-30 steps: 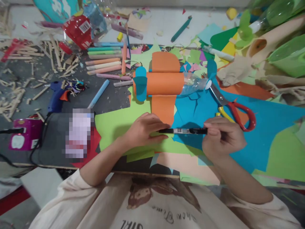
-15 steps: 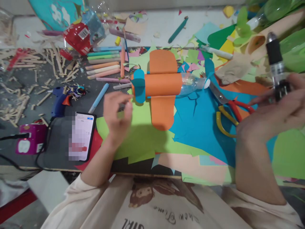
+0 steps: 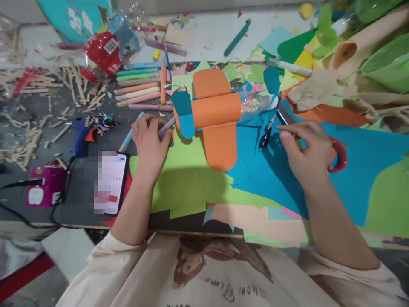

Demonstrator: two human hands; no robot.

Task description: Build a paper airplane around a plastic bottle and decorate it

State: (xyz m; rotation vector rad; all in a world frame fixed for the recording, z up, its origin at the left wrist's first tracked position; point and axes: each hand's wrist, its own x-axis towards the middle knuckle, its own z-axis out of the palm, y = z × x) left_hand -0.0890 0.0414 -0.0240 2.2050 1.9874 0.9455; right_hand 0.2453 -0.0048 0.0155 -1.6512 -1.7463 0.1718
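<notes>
A toy plane (image 3: 217, 109), made from a clear bottle wrapped in orange paper with orange wings and blue tail pieces, lies in front of me. Left of its tail, my left hand (image 3: 151, 140) has its fingers curled round a grey marker (image 3: 166, 127). To the right, my right hand (image 3: 309, 151) is held with thumb and forefinger apart and nothing between them. Just beyond those fingertips is a black pen (image 3: 266, 135), near the white bottle cap. Scissors (image 3: 339, 157) lie beneath my right hand, which hides part of them.
A phone (image 3: 116, 183) lies by my left forearm, with a blue glue gun (image 3: 79, 138) and a purple box (image 3: 44, 186) further left. Several markers (image 3: 139, 85), wood sticks (image 3: 30, 145) and paper scraps are spread about. Blue paper (image 3: 348, 187) covers the right side.
My right hand has come left and down and let go of the pen. My left hand has taken hold of the grey marker. The plane has turned slightly.
</notes>
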